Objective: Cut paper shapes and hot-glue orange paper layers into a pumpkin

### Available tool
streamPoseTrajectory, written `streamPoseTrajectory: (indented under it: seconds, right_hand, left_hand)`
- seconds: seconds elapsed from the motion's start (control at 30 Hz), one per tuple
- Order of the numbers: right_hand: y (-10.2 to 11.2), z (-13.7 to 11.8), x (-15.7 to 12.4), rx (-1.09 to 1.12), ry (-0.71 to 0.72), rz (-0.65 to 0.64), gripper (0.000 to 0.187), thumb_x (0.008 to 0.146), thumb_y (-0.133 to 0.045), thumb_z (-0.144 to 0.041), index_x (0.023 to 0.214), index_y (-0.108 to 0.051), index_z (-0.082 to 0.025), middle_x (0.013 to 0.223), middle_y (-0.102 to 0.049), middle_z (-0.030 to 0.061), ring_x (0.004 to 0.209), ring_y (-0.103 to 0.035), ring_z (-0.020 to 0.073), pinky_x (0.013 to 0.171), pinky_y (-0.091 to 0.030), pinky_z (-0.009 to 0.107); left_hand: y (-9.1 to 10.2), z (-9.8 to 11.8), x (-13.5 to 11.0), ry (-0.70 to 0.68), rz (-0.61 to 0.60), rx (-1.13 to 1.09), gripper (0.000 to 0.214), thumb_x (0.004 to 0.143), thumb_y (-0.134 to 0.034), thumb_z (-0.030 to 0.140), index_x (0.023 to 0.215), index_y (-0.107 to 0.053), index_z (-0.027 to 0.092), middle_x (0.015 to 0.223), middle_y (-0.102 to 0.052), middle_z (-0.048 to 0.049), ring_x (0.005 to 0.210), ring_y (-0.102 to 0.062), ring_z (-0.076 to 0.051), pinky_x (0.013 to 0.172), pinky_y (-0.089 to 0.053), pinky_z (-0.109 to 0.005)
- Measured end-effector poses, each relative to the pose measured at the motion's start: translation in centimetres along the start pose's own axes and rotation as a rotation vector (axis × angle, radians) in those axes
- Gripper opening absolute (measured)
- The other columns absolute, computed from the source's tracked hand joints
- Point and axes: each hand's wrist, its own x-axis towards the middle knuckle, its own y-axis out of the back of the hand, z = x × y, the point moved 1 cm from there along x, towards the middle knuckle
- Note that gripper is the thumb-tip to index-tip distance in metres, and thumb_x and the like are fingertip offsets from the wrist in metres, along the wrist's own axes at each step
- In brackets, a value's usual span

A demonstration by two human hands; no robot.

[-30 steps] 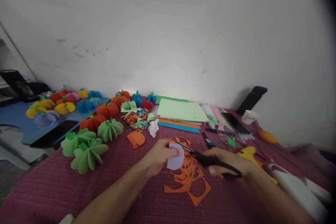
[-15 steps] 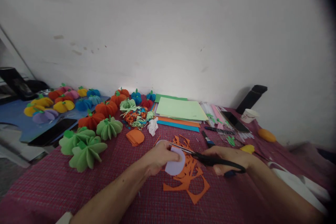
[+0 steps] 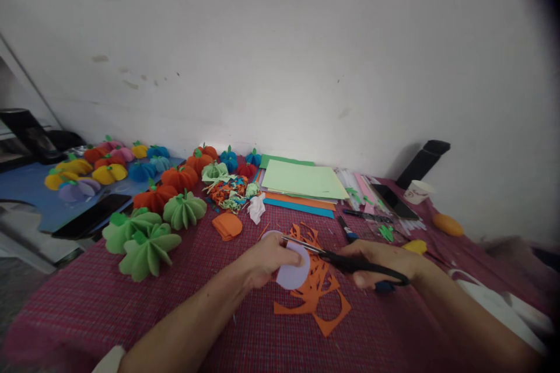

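Note:
My left hand (image 3: 269, 257) pinches a pale lilac paper disc (image 3: 294, 271) above the red checked tablecloth (image 3: 87, 309). My right hand (image 3: 381, 262) is closed round the black handles of a pair of scissors (image 3: 350, 261), whose blades reach left onto the disc's upper edge. Under both hands lie orange paper offcuts (image 3: 317, 297) with round holes cut out.
Paper pumpkins in green (image 3: 146, 247), orange (image 3: 155, 197), yellow, blue and purple stand at the left. A stack of coloured sheets (image 3: 301, 182) lies at the back, beside a scrap pile (image 3: 227, 192) and orange discs (image 3: 226, 225). A paper cup (image 3: 415, 192), phones and pens lie right.
The disc has turned slightly in my left hand while the scissors stay at its edge. The view has shifted a little; both hands stay in nearly the same place.

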Motion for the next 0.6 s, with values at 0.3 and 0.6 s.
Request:
streamPoseTrajectory:
  seconds: [0.3,0.6]
  right_hand:
    - [0.07,0.43,0.11,0.0,-0.002,-0.025,0.045,0.075,-0.058,-0.055,0.085,-0.059,-0.011,0.06,-0.038,-0.0042,0.053,-0.033,0.0066,0.045,-0.024,0.019]
    - [0.19,0.09,0.09,-0.002,-0.055,-0.009,0.043,0.072,-0.061,-0.054,0.077,-0.059,-0.012,0.055,-0.039,-0.0056,0.048,-0.035,0.0055,0.04,-0.023,0.017]
  left_hand:
    - [0.21,-0.29,0.28,-0.001,-0.024,-0.009,0.015,0.044,-0.06,0.015,0.059,-0.058,0.013,0.05,-0.056,0.003,0.044,-0.05,-0.01,0.045,-0.034,-0.022]
    - [0.21,-0.3,0.25,-0.006,-0.029,-0.005,0.012,0.045,-0.059,0.015,0.057,-0.057,0.013,0.048,-0.054,0.004,0.042,-0.048,-0.008,0.042,-0.032,-0.021]
